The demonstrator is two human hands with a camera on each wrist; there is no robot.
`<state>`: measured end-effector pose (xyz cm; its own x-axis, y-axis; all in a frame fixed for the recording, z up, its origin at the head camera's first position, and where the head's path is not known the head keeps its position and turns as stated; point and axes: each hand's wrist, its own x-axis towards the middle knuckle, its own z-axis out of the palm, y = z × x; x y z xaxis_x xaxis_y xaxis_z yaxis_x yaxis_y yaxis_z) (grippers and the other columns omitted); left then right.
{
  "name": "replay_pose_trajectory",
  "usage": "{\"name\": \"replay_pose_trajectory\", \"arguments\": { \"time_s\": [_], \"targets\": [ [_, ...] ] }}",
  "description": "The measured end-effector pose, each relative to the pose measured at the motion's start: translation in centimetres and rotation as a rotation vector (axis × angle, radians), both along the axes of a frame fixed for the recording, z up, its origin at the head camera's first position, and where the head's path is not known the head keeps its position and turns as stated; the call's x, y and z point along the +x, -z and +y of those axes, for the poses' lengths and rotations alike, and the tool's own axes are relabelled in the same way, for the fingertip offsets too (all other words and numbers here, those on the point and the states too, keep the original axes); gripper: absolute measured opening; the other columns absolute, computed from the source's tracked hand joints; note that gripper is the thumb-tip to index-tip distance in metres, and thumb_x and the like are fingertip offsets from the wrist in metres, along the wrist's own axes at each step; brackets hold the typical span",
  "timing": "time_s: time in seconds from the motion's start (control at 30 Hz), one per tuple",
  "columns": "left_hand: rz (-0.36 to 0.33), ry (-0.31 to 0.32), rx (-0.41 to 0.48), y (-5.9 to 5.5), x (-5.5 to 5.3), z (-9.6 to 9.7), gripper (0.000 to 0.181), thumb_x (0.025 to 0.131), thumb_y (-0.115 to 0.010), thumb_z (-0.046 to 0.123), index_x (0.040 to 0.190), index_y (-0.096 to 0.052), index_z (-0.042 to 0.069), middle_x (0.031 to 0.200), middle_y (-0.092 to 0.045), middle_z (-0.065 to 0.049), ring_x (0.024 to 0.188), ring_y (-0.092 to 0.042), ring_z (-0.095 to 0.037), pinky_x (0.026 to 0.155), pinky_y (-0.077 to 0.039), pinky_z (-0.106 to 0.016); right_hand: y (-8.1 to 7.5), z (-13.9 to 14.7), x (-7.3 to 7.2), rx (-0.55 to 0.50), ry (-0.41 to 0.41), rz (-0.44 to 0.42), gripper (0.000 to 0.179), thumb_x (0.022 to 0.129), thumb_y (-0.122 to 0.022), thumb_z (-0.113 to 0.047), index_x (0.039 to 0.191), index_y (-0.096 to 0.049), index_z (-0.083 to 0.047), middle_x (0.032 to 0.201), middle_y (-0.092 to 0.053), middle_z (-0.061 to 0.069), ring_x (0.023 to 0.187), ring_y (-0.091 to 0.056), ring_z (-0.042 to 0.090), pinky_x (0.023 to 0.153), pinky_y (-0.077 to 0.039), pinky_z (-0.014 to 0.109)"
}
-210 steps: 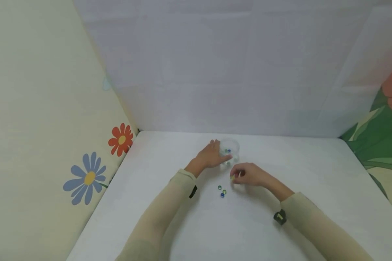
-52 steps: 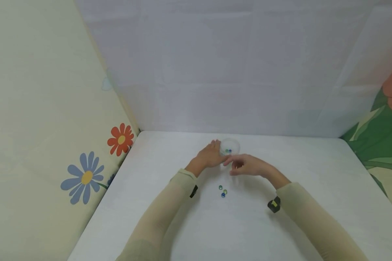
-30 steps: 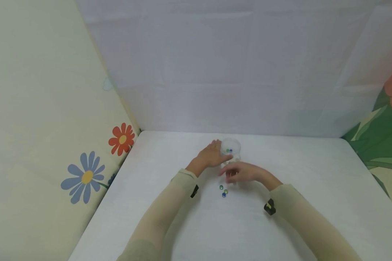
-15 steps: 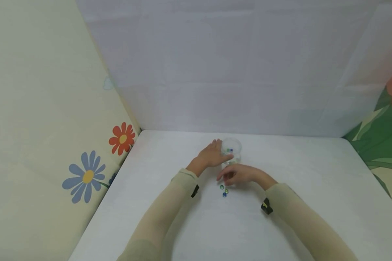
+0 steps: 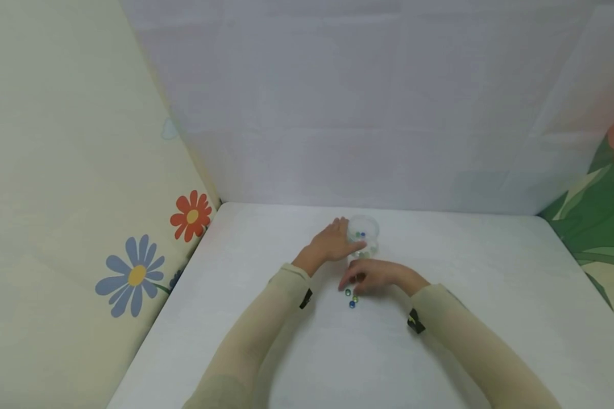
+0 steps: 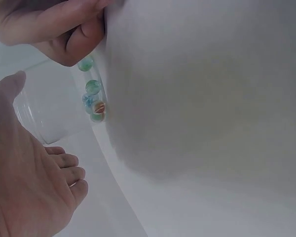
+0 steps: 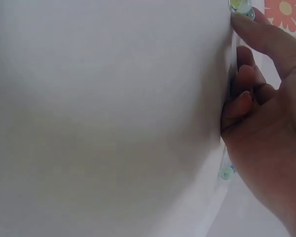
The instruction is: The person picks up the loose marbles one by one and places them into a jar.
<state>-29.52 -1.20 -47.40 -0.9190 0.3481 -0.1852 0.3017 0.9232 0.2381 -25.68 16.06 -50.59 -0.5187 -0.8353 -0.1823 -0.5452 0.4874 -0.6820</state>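
Note:
In the head view a clear jar (image 5: 372, 248) stands at the table's middle. My left hand (image 5: 331, 241) lies against its left side with fingers straight, thumb stretched across the front; in the left wrist view the thumb tip is at the rim. Several green, blue and orange-streaked marbles (image 6: 92, 87) lie at the jar's bottom. My right hand (image 5: 376, 274) reaches down before the jar, index finger and thumb apart around a green marble (image 5: 348, 292). The right wrist view has the thumb tip right at a marble (image 7: 240, 6). A yellow-green marble (image 5: 355, 299) and a blue marble (image 5: 352, 305) lie beside the green one.
The white table (image 5: 307, 358) meets a white backdrop (image 5: 307, 113) behind the jar. A flower-printed wall (image 5: 56, 170) borders the left side, and another printed panel (image 5: 593, 238) stands to the right. Black bands (image 5: 416, 322) sit at the sleeve cuffs.
Seven seconds ago my right hand pinched a small yellow-green thing. It rose to the jar, then came back empty and lowered over the three loose marbles. The left hand stayed by the jar.

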Motion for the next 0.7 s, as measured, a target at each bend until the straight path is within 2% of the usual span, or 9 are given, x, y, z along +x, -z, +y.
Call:
{"name": "replay_pose_trajectory", "arguments": {
  "time_s": [0.27, 0.7],
  "targets": [
    [-0.018, -0.003, 0.006, 0.13, -0.03, -0.03, 0.103, 0.095, -0.037, 0.076, 0.162, -0.008, 0.004, 0.169, -0.011, -0.016, 0.157, -0.009, -0.027, 0.127, -0.015, -0.039, -0.14, -0.16, 0.21, 0.037, -0.005, 0.018, 0.03, 0.087, -0.076, -0.009, 0.113, -0.077, -0.025, 0.103, -0.058, -0.007, 0.091, -0.051, 0.01, 0.083, -0.047, 0.027],
    [-0.021, -0.011, 0.014, -0.18, 0.04, 0.15, 0.103, 0.096, -0.039, 0.075, 0.162, -0.008, 0.004, 0.17, -0.01, -0.015, 0.157, -0.009, -0.027, 0.127, -0.016, -0.04, -0.26, -0.16, -0.01, 0.05, 0.017, 0.02, 0.022, 0.088, -0.076, -0.012, 0.103, -0.076, -0.027, 0.105, -0.059, -0.009, 0.1, -0.054, 0.01, 0.093, -0.048, 0.031]
  ]
}}
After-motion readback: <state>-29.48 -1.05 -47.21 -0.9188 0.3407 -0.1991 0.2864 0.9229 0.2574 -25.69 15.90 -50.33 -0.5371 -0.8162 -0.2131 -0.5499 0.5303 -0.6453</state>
